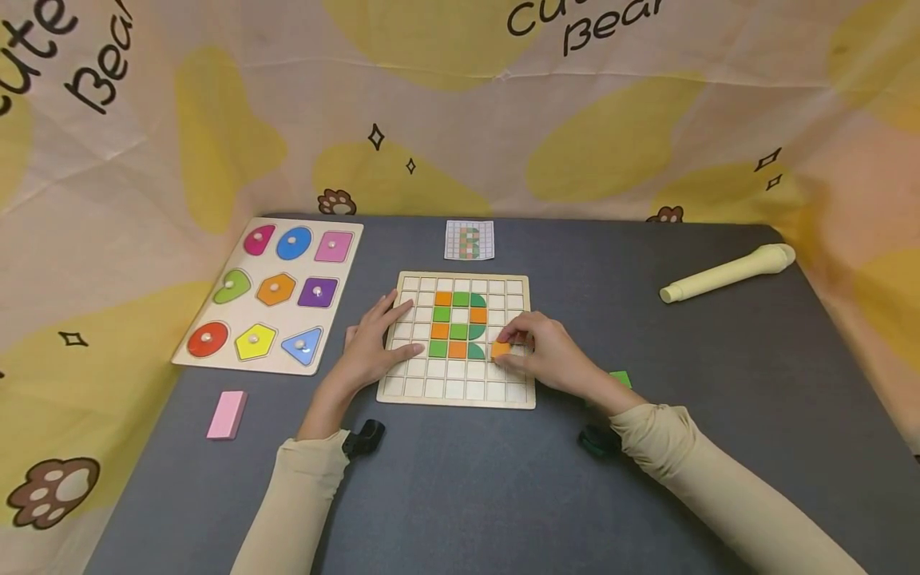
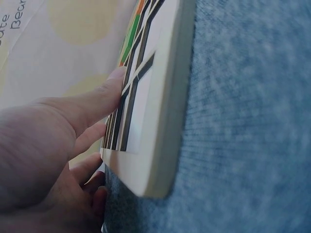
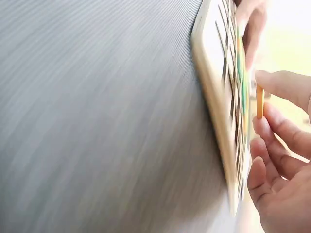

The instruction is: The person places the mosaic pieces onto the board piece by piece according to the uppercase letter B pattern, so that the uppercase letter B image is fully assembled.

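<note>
A wooden grid board (image 1: 424,391) lies on the table, bearing several orange, green and rounded dark green tiles in its middle columns. My left hand (image 1: 370,345) rests on the board's left side, its fingers spread. The left wrist view has the thumb (image 2: 99,99) lying over the board's face, with the other fingers by its edge. Over the right part of the board, my right hand (image 1: 549,351) pinches an orange square tile (image 1: 498,350) between thumb and fingertips. Edge-on in the right wrist view, that orange tile (image 3: 260,102) is held just off the board.
A small picture card (image 1: 469,240) lies behind the board. To the left are a shape puzzle board (image 1: 287,371) with knobbed pieces and a pink block (image 1: 227,414). A green piece (image 1: 621,378) shows beside my right forearm. At right lies a pale yellow microphone-shaped object (image 1: 726,273).
</note>
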Action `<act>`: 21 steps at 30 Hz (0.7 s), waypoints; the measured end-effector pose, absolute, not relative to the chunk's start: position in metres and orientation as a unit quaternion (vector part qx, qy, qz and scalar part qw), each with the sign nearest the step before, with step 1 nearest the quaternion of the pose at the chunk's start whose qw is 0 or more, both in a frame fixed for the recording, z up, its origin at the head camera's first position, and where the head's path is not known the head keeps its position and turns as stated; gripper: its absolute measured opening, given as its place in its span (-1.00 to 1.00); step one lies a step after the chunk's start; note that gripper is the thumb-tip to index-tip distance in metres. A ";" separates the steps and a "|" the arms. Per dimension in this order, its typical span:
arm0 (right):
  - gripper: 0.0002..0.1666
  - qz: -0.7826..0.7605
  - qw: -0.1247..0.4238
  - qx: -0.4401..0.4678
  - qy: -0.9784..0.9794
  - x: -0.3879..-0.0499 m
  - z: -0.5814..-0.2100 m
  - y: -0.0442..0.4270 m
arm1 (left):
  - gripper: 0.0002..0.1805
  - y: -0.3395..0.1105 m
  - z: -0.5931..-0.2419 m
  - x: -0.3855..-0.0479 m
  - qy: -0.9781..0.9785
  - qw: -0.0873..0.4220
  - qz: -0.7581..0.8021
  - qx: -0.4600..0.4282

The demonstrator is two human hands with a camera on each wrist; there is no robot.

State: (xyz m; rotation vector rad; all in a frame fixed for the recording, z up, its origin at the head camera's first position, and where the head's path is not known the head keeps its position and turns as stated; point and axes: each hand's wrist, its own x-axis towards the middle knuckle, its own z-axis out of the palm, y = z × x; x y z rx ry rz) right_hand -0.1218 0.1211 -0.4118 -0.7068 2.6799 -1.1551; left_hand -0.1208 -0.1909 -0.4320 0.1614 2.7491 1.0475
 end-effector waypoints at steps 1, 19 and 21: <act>-0.73 -0.384 0.070 -0.241 0.888 -0.122 -0.411 0.113 | -0.08 -0.191 -0.432 -0.121 0.929 0.097 0.354 0.055; -0.79 -0.332 0.126 -0.273 0.894 -0.114 -0.410 0.035 | -0.10 -0.192 -0.432 -0.120 0.929 0.093 0.351 0.066; -0.78 -0.333 0.123 -0.272 0.894 -0.114 -0.410 0.034 | -0.10 -0.193 -0.432 -0.120 0.930 0.093 0.350 0.065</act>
